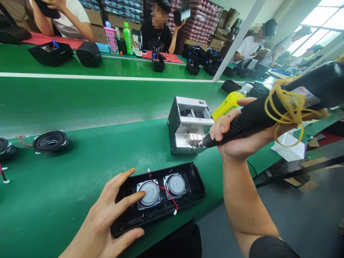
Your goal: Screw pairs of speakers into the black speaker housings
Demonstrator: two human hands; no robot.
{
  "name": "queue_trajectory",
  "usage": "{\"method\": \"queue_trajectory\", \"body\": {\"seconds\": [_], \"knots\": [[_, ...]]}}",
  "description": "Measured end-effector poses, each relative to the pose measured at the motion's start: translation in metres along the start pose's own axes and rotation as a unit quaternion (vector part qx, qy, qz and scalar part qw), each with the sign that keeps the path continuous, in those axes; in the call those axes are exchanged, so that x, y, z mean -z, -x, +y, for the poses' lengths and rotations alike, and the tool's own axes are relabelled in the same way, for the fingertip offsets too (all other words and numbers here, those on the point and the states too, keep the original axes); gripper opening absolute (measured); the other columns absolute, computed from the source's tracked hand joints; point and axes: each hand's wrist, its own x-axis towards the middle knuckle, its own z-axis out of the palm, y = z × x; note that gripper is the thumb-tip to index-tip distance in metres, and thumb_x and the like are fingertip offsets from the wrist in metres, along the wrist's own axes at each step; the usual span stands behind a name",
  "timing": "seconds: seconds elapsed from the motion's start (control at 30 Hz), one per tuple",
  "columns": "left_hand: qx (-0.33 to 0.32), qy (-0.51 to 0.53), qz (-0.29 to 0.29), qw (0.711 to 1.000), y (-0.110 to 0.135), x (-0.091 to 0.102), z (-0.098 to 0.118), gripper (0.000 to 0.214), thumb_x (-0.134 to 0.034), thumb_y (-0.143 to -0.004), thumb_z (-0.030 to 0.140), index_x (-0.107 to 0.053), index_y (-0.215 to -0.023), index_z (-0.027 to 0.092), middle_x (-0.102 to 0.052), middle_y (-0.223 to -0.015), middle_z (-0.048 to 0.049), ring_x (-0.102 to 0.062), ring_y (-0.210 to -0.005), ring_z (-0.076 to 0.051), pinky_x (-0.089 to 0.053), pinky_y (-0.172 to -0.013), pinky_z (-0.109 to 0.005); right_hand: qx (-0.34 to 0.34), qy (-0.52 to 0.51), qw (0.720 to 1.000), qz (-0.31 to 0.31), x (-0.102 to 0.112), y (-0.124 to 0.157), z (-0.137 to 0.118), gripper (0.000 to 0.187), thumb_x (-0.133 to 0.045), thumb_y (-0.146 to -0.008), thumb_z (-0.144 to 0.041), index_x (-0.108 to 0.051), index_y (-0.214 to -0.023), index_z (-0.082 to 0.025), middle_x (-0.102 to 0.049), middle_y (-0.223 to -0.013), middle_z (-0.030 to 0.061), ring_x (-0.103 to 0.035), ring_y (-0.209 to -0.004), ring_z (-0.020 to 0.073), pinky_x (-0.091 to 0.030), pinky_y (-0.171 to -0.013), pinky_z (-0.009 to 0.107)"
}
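My right hand is wrapped round a black electric screwdriver with yellow rubber bands on its body. The screwdriver's tip reaches the front of a silver and black screw feeder. Fingers spread, my left hand rests on the left end of a black speaker housing, one fingertip touching a round silver speaker driver. A second driver sits to its right in the housing. Thin red wires with white plugs lie across both drivers.
A loose speaker lies on the green bench at left. Behind the feeder leans a yellow-labelled bottle. A white box stands at right. Across the bench, people work among black housings and bottles. A slanted pale post rises at right.
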Motion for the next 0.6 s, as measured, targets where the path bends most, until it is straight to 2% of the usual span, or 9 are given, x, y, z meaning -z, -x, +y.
{"method": "queue_trajectory", "body": {"seconds": [0.17,0.27,0.37,0.5,0.53,0.6], "knots": [[0.003,0.01,0.019,1.0,0.002,-0.004,-0.001,0.042,-0.071,-0.1,0.043,-0.065,-0.142,0.038,-0.036,-0.18,-0.0048,-0.045,-0.16,-0.039,-0.052,-0.123,-0.062,0.021,-0.015,0.999,0.035,-0.005,-0.012,0.002,0.062,-0.045,-0.097,-0.082,-0.073,-0.108,-0.028,-0.045,-0.053,-0.0068,-0.035,-0.032,0.0135,-0.025,-0.03,0.024],[-0.003,0.015,0.022,1.0,0.002,-0.005,-0.001,0.041,-0.069,-0.102,0.042,-0.063,-0.142,0.037,-0.036,-0.179,-0.0063,-0.045,-0.16,-0.038,-0.05,-0.125,-0.061,0.024,-0.005,0.999,0.032,-0.011,-0.011,0.003,0.053,-0.049,-0.096,-0.077,-0.072,-0.101,-0.029,-0.044,-0.051,-0.007,-0.031,-0.031,0.0131,-0.024,-0.03,0.024],[-0.005,0.02,0.024,1.0,0.001,-0.005,-0.001,0.041,-0.068,-0.102,0.04,-0.063,-0.143,0.036,-0.037,-0.179,-0.0078,-0.046,-0.159,-0.037,-0.05,-0.125,-0.061,0.009,0.001,1.0,0.03,-0.009,-0.004,-0.003,0.057,-0.049,-0.094,-0.083,-0.073,-0.098,-0.032,-0.045,-0.05,-0.007,-0.028,-0.031,0.0135,-0.023,-0.03,0.024],[-0.004,0.033,0.028,0.999,0.0,-0.005,0.0,0.041,-0.07,-0.101,0.039,-0.065,-0.142,0.036,-0.04,-0.177,-0.0088,-0.048,-0.157,-0.039,-0.052,-0.123,-0.062,-0.022,0.005,0.999,0.023,-0.002,0.001,-0.011,0.06,-0.074,-0.082,-0.089,-0.077,-0.103,-0.032,-0.053,-0.055,-0.0064,-0.04,-0.035,0.015,-0.033,-0.033,0.027],[-0.003,0.035,0.028,0.999,0.0,-0.005,-0.001,0.041,-0.07,-0.101,0.039,-0.065,-0.141,0.036,-0.04,-0.177,-0.0089,-0.048,-0.157,-0.039,-0.051,-0.123,-0.062,-0.024,0.005,0.999,0.021,-0.001,0.001,-0.011,0.061,-0.075,-0.081,-0.089,-0.077,-0.101,-0.032,-0.053,-0.055,-0.0065,-0.04,-0.035,0.015,-0.033,-0.032,0.027],[-0.001,0.035,0.027,0.999,0.001,-0.006,-0.002,0.042,-0.07,-0.1,0.038,-0.065,-0.142,0.037,-0.039,-0.177,-0.0089,-0.047,-0.158,-0.039,-0.05,-0.124,-0.064,-0.014,0.001,1.0,0.022,-0.002,0.001,-0.007,0.063,-0.063,-0.087,-0.092,-0.078,-0.098,-0.032,-0.049,-0.051,-0.007,-0.033,-0.032,0.0139,-0.026,-0.029,0.026]]}}
